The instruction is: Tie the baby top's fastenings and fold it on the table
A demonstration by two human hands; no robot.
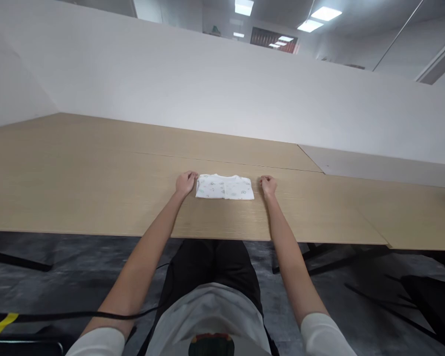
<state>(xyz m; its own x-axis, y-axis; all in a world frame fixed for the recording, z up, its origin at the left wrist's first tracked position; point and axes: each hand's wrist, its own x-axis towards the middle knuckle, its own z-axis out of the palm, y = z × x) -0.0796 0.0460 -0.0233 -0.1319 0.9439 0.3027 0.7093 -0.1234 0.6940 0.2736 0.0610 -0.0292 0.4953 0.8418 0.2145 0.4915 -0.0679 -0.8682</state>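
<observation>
A small folded white garment (224,187) with a scattered print lies flat on the wooden table (96,188). A seam or fold runs down its middle, and its far edge dips like a neckline. Close by its left edge rests my left hand (186,183), fingers curled in; whether the fingertips touch the cloth is hard to tell. My right hand (269,185) is on the table to the right of the garment, closed, with a small gap between it and the cloth. Neither hand shows anything held.
A white partition (207,94) stands along the table's back. Panel seams cross the tabletop, whose front edge is just before my body. A black cable (77,314) crosses at lower left over my left arm. At lower right is a black chair (426,296).
</observation>
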